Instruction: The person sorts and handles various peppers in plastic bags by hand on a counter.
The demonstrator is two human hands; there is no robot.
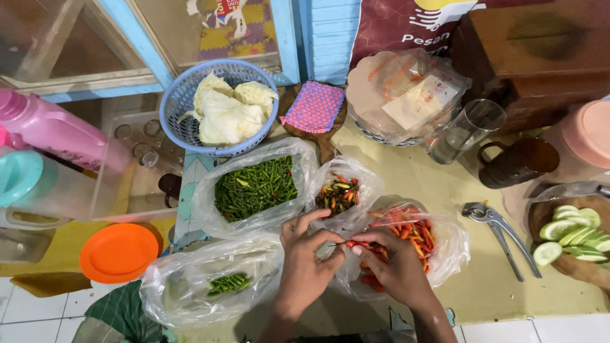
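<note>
Here both hands, left hand (pixel 304 263) and right hand (pixel 393 267), pinch one red chili (pixel 357 244) between closed fingertips (stem end leftward), held over the open bag of red chilies (pixel 438 244).

Two bare forearms rise from the bottom centre of the frame, converging just below mid-frame. The left hand (pixel 304 263) and right hand (pixel 395 267) sit knuckles up, fingers curled, their fingertips pinched together and meeting between them.
</note>
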